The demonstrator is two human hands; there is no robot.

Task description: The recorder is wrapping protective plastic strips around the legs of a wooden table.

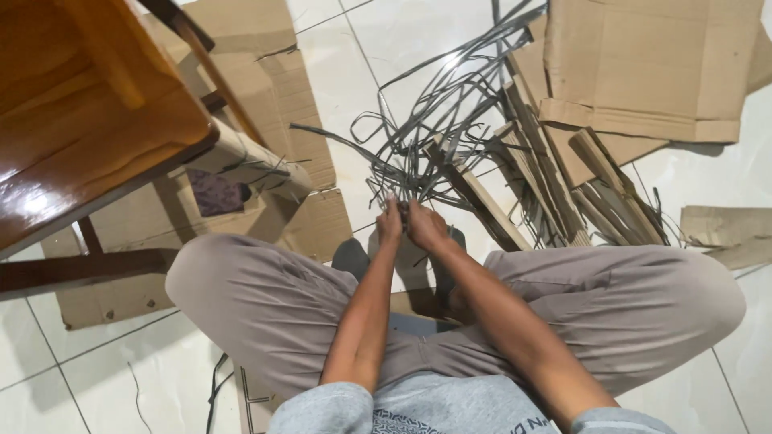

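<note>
Gripping grey strips point(434, 137) with left hand point(391, 223) and right hand point(426, 227) closed, we see them fan far-right over white tiled floor point(354, 72).

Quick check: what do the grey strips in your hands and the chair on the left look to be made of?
Strips: likely thin plastic strapping, matte grey, since they curl and spring in loops. Chair: wood, glossy varnish with bright glare on its seat.
</note>
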